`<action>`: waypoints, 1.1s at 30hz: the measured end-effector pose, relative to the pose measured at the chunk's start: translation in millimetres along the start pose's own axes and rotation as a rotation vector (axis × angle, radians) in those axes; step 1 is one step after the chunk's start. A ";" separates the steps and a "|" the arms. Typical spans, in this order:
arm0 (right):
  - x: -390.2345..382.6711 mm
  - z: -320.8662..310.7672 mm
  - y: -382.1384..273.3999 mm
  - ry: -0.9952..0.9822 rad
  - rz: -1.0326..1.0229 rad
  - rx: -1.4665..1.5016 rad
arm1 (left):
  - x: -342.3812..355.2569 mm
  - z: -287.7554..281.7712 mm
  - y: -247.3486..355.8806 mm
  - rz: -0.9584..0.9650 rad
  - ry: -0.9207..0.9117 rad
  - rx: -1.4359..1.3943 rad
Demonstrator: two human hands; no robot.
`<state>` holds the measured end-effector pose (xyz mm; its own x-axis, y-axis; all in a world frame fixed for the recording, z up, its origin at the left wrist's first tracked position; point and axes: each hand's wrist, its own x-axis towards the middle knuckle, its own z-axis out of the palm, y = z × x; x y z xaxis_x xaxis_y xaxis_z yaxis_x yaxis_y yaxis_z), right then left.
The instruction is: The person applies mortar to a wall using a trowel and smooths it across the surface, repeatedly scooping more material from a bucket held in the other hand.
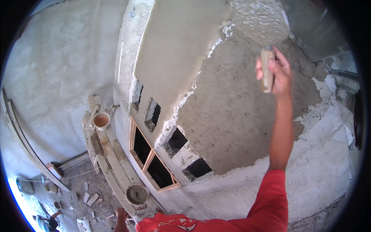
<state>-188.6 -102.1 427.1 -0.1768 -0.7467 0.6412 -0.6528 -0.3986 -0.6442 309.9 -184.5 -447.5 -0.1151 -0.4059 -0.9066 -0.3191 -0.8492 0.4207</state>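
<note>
smooth grey plaster (166, 58) and a rougher, darker patch (232, 108) cover the wall above and to the right of the wooden window frame (149, 161) in the head view. well above and right of that frame, the right hand (281, 73) holds a trowel (266, 58), its fingers wrapped around the wooden handle; the blade is blurred, and whether it touches the wall i cannot tell. below and left of the frame, the left hand (121, 213) is near the plank platform (120, 162); how its fingers stand i cannot tell. left of the frame, the planks carry a pot (102, 128) of reddish-brown liquid; just below the frame, a bowl (138, 204) of grey mortar.
</note>
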 end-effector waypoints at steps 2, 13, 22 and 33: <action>-7.1 0.6 28.2 -0.021 -0.054 0.176 | -4.5 -1.8 2.1 0.488 -0.007 1.186; -3.5 -69.0 99.9 0.541 0.309 -0.098 | 20.5 -52.4 -80.0 0.658 0.235 1.519; -294.6 165.4 262.6 -0.437 1.244 -0.271 | -64.5 8.2 -63.8 -0.058 0.288 -0.173; -560.7 365.9 425.4 -1.098 0.834 -0.277 | -43.8 141.7 -94.7 0.164 -0.178 -0.243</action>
<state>-97.6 -47.9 -359.0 -0.0054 -0.7889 -0.6145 -0.7871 0.3824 -0.4841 211.9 -38.4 -452.1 -0.3151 -0.4969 -0.8086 -0.0513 -0.8418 0.5374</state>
